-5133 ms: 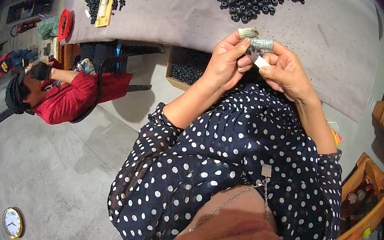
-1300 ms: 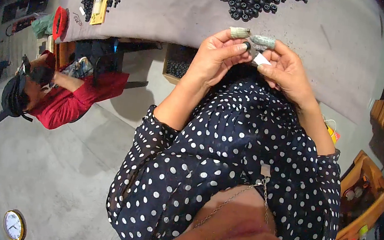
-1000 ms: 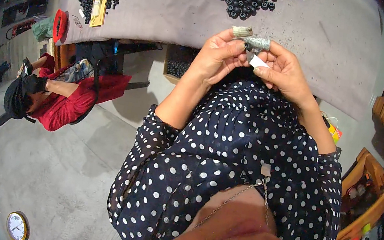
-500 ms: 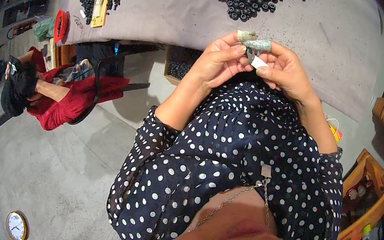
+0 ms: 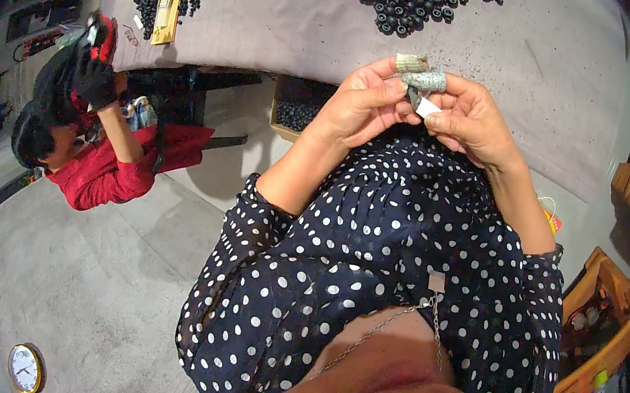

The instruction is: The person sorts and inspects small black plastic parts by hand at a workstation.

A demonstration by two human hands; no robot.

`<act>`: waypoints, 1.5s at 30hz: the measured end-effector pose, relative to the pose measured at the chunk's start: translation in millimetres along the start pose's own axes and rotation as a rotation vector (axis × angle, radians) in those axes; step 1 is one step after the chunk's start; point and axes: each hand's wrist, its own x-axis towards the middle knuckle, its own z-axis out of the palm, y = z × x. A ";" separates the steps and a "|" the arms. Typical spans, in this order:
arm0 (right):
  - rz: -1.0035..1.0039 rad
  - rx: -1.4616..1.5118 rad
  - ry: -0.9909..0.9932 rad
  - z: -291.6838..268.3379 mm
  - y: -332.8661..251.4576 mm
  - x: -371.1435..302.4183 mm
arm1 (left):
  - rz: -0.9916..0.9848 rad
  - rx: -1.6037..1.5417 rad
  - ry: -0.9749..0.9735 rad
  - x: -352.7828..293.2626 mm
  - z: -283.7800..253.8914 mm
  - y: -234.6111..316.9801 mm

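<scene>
Close together over the near edge of the cloth-covered table, my two hands meet in front of my lap. My left hand [image 5: 362,107] pinches a small black piece [image 5: 413,95], largely hidden by the fingers. Between the thumb and fingers of my right hand [image 5: 472,122] is a small tool with a white, flat end [image 5: 427,108], touching or right beside the black piece. A greenish finger wrap [image 5: 410,63] covers my left index fingertip, and a grey-blue finger wrap [image 5: 429,81] covers my right one.
Beyond my hands lies a heap of round black parts [image 5: 400,5]. Farther left, small black pieces [image 5: 147,3] flank a yellow strip [image 5: 166,10]. A box [image 5: 284,132] of black bits stands below the table edge. A person in red [image 5: 107,173] sits left; a wooden chair [image 5: 592,328] stands right.
My hands have barely moved and keep the same hold. The person at the left has raised an arm with a black-gloved hand toward the red object at the table edge.
</scene>
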 end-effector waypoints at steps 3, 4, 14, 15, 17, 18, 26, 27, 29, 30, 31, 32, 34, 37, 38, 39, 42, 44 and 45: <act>0.012 0.049 -0.009 -1.9 0.4 0.2 | -0.010 -0.010 -0.049 0.5 -2.0 0.3; 0.018 0.092 -0.028 -3.6 1.2 0.0 | -0.025 -0.005 -0.056 0.5 -1.0 0.0; -0.037 -0.011 -0.060 -5.0 -2.3 -8.6 | -0.050 0.035 -0.100 4.3 1.0 2.3; -0.023 -0.009 -0.054 -4.1 -4.3 -9.6 | -0.051 0.035 -0.100 3.7 2.5 2.2; -0.009 -0.005 -0.049 -4.0 -5.8 -10.3 | -0.048 0.026 -0.091 3.0 4.2 1.3; -0.004 -0.009 -0.052 -4.5 -5.8 -10.4 | -0.047 0.027 -0.089 2.8 3.9 0.8; 0.020 -0.065 -0.055 -5.6 -7.3 -11.6 | -0.056 0.038 -0.070 1.3 1.9 -1.2; 0.014 -0.055 -0.048 -4.4 -7.4 -11.6 | -0.056 0.039 -0.069 1.1 1.4 -1.5; 0.009 -0.046 -0.041 -4.4 -6.8 -11.4 | -0.052 0.030 -0.075 0.7 0.4 -2.4; 0.019 -0.049 -0.053 -5.9 -5.7 -11.0 | -0.051 0.030 -0.075 0.5 -0.4 -2.7; 0.029 -0.053 -0.064 -7.0 -4.5 -10.6 | -0.046 -0.002 -0.115 0.5 -1.5 -3.0; 0.029 -0.052 -0.063 -7.5 -3.7 -10.9 | -0.044 -0.033 -0.156 1.0 -1.5 -3.5; 0.023 -0.030 -0.059 -8.5 -1.3 -11.5 | -0.065 -0.045 -0.166 0.9 -0.4 -5.2; 0.071 0.033 -0.012 -13.6 4.3 -7.5 | -0.089 -0.081 -0.177 3.3 -2.3 -10.5; 0.071 0.031 -0.015 -13.2 4.5 -6.9 | -0.087 -0.102 -0.177 3.2 -3.4 -11.4; 0.064 0.041 -0.022 -12.6 4.5 -6.6 | -0.085 -0.101 -0.176 2.7 -3.7 -11.3; 0.033 0.045 -0.065 -12.0 2.5 -9.0 | -0.086 -0.134 -0.141 2.6 -4.3 -10.3; 0.007 0.039 -0.101 -11.1 0.7 -10.7 | -0.094 -0.120 -0.182 3.5 -7.2 -7.1; 0.014 0.031 -0.093 -10.2 -0.1 -10.9 | -0.095 -0.120 -0.182 3.5 -7.0 -6.7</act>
